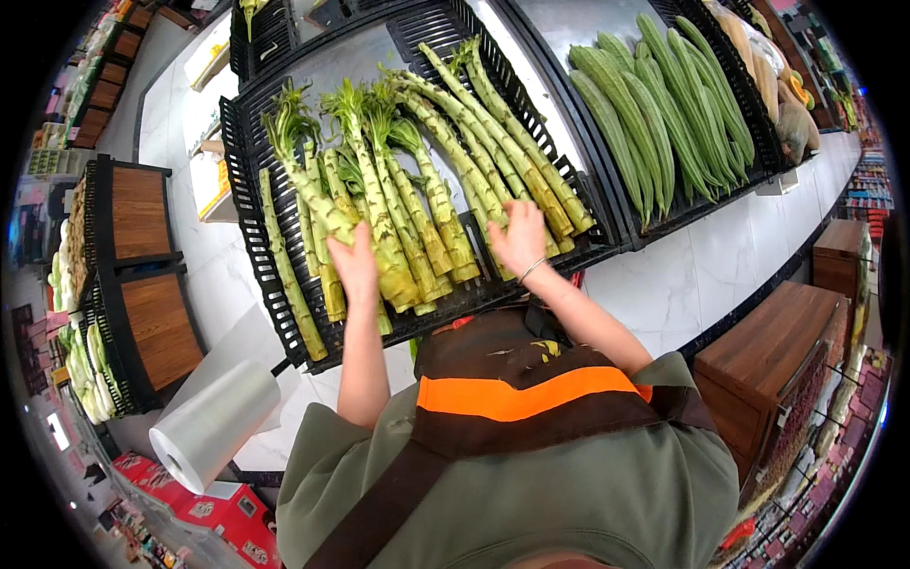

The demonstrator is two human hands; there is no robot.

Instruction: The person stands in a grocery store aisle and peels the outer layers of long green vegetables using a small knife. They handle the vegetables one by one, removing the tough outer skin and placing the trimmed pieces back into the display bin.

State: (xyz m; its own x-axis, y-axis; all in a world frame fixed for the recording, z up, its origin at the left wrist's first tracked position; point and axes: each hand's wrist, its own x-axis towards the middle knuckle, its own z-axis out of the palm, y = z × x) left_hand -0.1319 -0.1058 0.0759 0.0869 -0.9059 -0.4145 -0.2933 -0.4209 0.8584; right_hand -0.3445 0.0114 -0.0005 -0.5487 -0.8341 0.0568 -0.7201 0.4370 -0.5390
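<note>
Several celtuce stalks [376, 204], pale green with leaf scars and leafy tops, lie side by side in a black slatted crate [248, 204]. My left hand [354, 264] is closed on a thick celtuce stalk [327, 211] left of the middle; its fingertips are partly hidden. Over the lower end of another celtuce stalk [479, 199], to the right, curl the fingers of my right hand [519, 241], which wears a thin bracelet. That hand covers part of the stalk. More stalks [540, 180] lean along the crate's right side.
Ridged green loofah gourds [654, 123] fill the neighbouring crate on the right, with tan squashes [794, 119] beyond. A roll of clear plastic bags [216, 425] stands at the lower left. Wooden display stands [773, 341] flank both sides, and the crate's front rim lies close to my apron.
</note>
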